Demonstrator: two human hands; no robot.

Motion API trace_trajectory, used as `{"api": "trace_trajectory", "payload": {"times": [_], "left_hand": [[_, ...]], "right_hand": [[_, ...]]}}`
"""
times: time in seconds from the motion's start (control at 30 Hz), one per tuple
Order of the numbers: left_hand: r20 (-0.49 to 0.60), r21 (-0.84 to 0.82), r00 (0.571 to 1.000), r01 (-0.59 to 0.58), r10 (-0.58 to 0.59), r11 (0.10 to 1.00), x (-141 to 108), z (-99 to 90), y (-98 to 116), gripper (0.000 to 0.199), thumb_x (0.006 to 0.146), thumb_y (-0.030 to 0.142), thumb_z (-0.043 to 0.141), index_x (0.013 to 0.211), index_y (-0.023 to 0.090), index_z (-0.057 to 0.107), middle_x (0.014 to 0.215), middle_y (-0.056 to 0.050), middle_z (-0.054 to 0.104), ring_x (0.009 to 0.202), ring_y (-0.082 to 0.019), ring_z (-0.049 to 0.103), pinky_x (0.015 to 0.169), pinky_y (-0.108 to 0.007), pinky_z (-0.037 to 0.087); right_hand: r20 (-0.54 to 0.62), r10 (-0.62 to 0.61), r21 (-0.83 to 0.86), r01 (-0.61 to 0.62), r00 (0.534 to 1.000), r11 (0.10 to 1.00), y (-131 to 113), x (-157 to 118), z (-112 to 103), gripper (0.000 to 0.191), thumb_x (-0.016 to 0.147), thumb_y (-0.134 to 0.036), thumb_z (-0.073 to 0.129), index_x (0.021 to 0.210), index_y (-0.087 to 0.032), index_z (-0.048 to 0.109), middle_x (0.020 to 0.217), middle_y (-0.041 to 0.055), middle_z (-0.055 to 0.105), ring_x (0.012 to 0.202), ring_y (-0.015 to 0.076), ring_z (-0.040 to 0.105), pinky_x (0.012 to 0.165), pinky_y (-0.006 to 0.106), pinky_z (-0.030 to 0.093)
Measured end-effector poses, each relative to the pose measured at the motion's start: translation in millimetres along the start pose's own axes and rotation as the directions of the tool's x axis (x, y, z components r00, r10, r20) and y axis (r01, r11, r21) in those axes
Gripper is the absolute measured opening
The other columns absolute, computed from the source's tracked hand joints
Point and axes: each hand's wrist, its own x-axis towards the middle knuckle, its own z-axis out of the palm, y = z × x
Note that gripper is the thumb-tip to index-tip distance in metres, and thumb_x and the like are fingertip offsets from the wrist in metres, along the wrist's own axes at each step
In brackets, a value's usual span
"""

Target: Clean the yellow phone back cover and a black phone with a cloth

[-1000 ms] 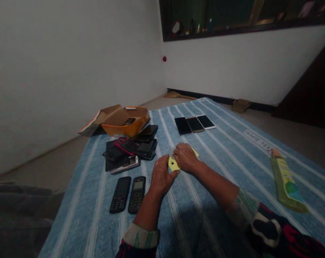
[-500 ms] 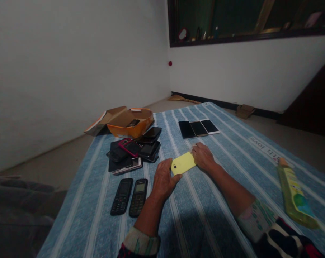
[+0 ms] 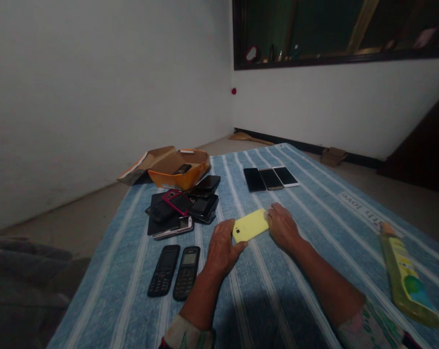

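A yellow phone [image 3: 251,226] lies face down on the striped cloth, its camera toward the left. My left hand [image 3: 221,246] grips its left end, thumb along the near edge and fingers at the far edge. At the other end my right hand [image 3: 283,225] is closed, fingertips bent together. A small see-through piece [image 3: 266,216] shows between those fingers and the phone; its kind is unclear. Left of my left wrist, two dark keypad phones [image 3: 164,270] lie side by side. Beyond my hands, three phones [image 3: 271,179] rest in a row, screens up.
A heap of phones [image 3: 172,207] lies at the left, before an open orange cardboard box [image 3: 182,178] with a phone inside. A bottle of yellow-green liquid [image 3: 408,281] lies at the right. The blue striped cloth [image 3: 114,271] ends at the left edge.
My right hand has shifted slightly right and down, its fingers more tucked. The phone stays in my left hand. The whole view has moved slightly.
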Motion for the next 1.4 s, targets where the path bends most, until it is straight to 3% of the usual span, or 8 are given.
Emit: {"api": "trace_trajectory", "payload": {"times": [0.43, 0.63, 0.77, 0.87, 1.0, 1.13, 1.4], "left_hand": [[-0.023, -0.009, 1.0, 0.013, -0.013, 1.0, -1, 2.8, -3, 0.059, 0.066, 0.022, 0.075, 0.121, 0.019, 0.054, 0.121, -0.012, 0.062, 0.116, -0.032, 0.056, 0.098, -0.052, 0.049], [-0.022, -0.001, 1.0, 0.005, -0.005, 1.0, -1, 2.4, -2, 0.058, 0.066, 0.022, 0.075, 0.12, 0.018, 0.055, 0.12, -0.012, 0.063, 0.115, -0.032, 0.056, 0.097, -0.052, 0.049], [-0.03, -0.001, 1.0, -0.009, 0.009, 1.0, -1, 1.9, -2, 0.055, 0.067, 0.022, 0.074, 0.119, 0.021, 0.056, 0.118, -0.01, 0.064, 0.113, -0.031, 0.057, 0.095, -0.052, 0.05], [-0.028, -0.008, 1.0, -0.014, 0.014, 1.0, -1, 2.1, -3, 0.055, 0.067, 0.022, 0.074, 0.119, 0.022, 0.055, 0.117, -0.009, 0.063, 0.112, -0.031, 0.057, 0.095, -0.052, 0.05], [-0.024, -0.01, 1.0, -0.02, 0.02, 1.0, -1, 3.1, -4, 0.054, 0.067, 0.021, 0.074, 0.118, 0.021, 0.056, 0.117, -0.009, 0.064, 0.112, -0.031, 0.057, 0.096, -0.052, 0.049], [-0.027, -0.001, 0.999, -0.023, 0.023, 1.0, -1, 3.8, -4, 0.055, 0.067, 0.022, 0.075, 0.118, 0.019, 0.056, 0.118, -0.011, 0.063, 0.113, -0.031, 0.057, 0.098, -0.052, 0.048], [-0.022, 0.01, 1.0, -0.015, 0.015, 1.0, 0, 2.4, -2, 0.054, 0.067, 0.022, 0.075, 0.117, 0.018, 0.056, 0.118, -0.011, 0.063, 0.114, -0.032, 0.057, 0.098, -0.053, 0.048]], "right_hand": [[-0.034, 0.028, -0.008, -0.029, 0.999, 1.0, 0, -19, 2, 0.026, 0.095, -0.014, 0.038, 0.086, -0.016, 0.063, 0.1, 0.0124, 0.06, 0.103, 0.0231, 0.05, 0.094, 0.033, 0.033], [-0.038, 0.049, 0.019, -0.049, 0.998, 0.999, 1, -23, 2, 0.025, 0.095, -0.013, 0.04, 0.085, -0.017, 0.062, 0.097, 0.0101, 0.06, 0.096, 0.0214, 0.051, 0.088, 0.031, 0.036], [-0.059, 0.027, -0.008, -0.027, 0.998, 1.0, 2, -23, -1, 0.022, 0.095, -0.015, 0.042, 0.093, -0.018, 0.064, 0.106, 0.0107, 0.06, 0.104, 0.022, 0.05, 0.089, 0.031, 0.034], [-0.065, 0.048, -0.073, -0.053, 0.997, 0.996, 3, -24, -7, 0.02, 0.095, -0.018, 0.046, 0.098, -0.022, 0.065, 0.111, 0.0106, 0.06, 0.108, 0.0241, 0.048, 0.085, 0.033, 0.033], [-0.042, 0.079, -0.117, -0.084, 0.996, 0.99, 3, -25, -12, 0.021, 0.093, -0.016, 0.047, 0.102, -0.023, 0.065, 0.103, 0.0096, 0.063, 0.099, 0.0246, 0.051, 0.075, 0.033, 0.031], [-0.047, 0.07, -0.045, -0.072, 0.996, 0.996, 5, -24, -10, 0.024, 0.093, -0.011, 0.043, 0.101, -0.02, 0.063, 0.095, 0.0082, 0.066, 0.091, 0.0221, 0.054, 0.075, 0.031, 0.032], [-0.063, -0.017, 0.011, 0.017, 0.998, 1.0, -7, -30, -2, 0.025, 0.092, -0.011, 0.042, 0.097, -0.017, 0.066, 0.099, 0.0103, 0.065, 0.096, 0.0226, 0.053, 0.082, 0.029, 0.036]]}}
